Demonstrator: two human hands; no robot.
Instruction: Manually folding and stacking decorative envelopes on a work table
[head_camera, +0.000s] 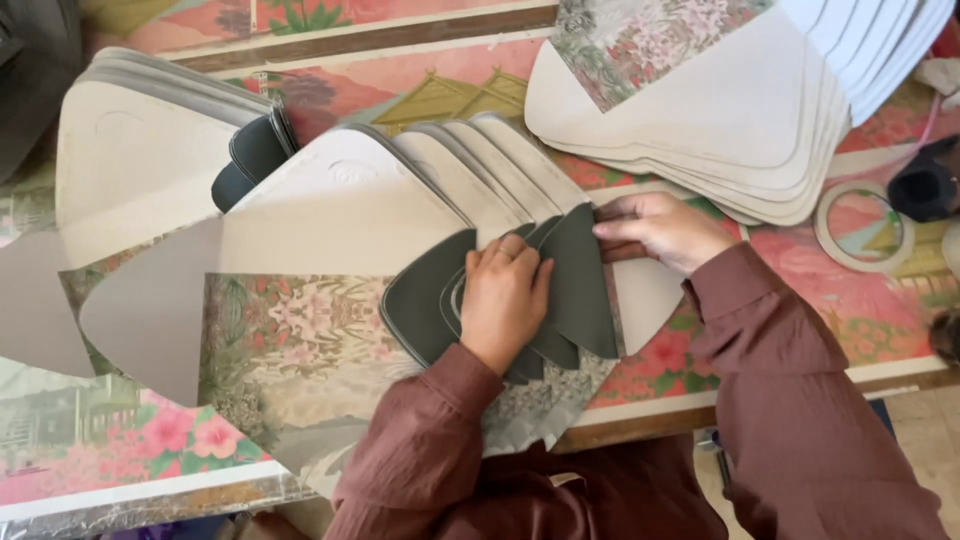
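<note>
— Nearest items?
— Left hand: flat, fingers spread, pressing on the dark grey pieces, which are fanned at the table's near edge. Right hand: fingers curled, pinching the top edge of the rightmost grey piece.
— Beneath them?
— Pale board panels, overlapped in a row; several near the hands carry a grey piece, and two more grey pieces show farther left.
— Farther off?
— Second panel stack at left and a third stack at upper right, both showing no grey; a tape ring on the floral table cover. By appearance, much remains unhandled.
</note>
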